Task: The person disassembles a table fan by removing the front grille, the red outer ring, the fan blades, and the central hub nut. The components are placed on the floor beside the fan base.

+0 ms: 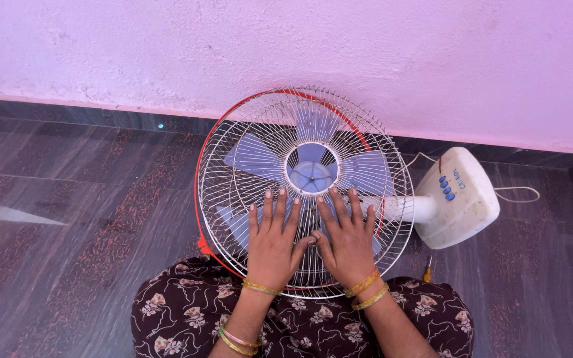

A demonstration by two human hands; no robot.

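A dark patterned stone floor [67, 265] fills the left side, meeting a pale pink wall [167, 53] along the top. At the centre, a table fan [303, 189] lies tilted on the person's lap, its round white wire guard [233, 166] facing up, with a red rim [197, 199] from about 7 to 1 o'clock. Pale blue blades [253, 158] show through the wires. The left hand [272, 242] lies flat on the guard at about 6 o'clock — fingers spread and straight, gripping nothing. Just beside it, thumbs nearly touching, the right hand [347, 240] rests the same way — open palm down on the wires. At 3 o'clock sits the fan's cream base [462, 205] with blue buttons [445, 189], a white cord [518, 195] trailing beyond. A screwdriver handle [426, 270] lies by the right knee.
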